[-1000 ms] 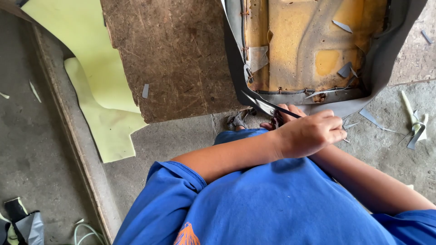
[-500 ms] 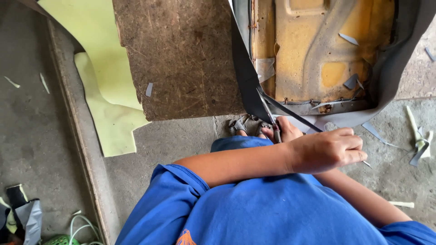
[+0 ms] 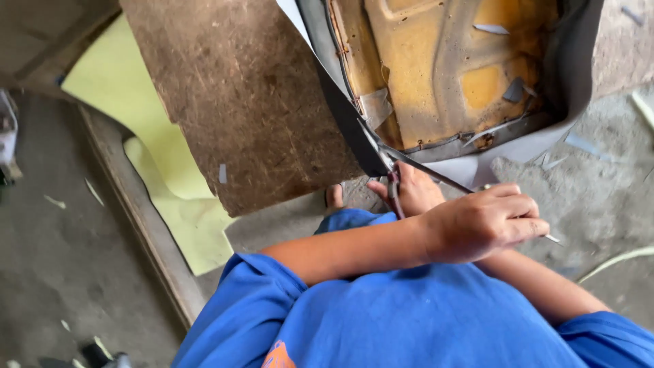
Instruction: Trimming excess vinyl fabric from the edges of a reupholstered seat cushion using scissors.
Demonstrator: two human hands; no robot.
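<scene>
Since a moment ago, left hand [image 3: 480,221] has shifted right, clenched on a thin metal tool [image 3: 550,238]; right hand [image 3: 414,192] grasps dark pliers [image 3: 393,191] at the grey vinyl cover edge [image 3: 354,129] of the yellow metal seat pan [image 3: 443,68].

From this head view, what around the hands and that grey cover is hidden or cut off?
- Right hand: palm and most fingers hidden behind the left forearm.
- Left hand: the thin tool it grips is mostly covered by its fingers; only the tip shows.
- Yellow metal pan and grey cover: cut off by the top edge.
- Brown fibre board: top cut off.
</scene>
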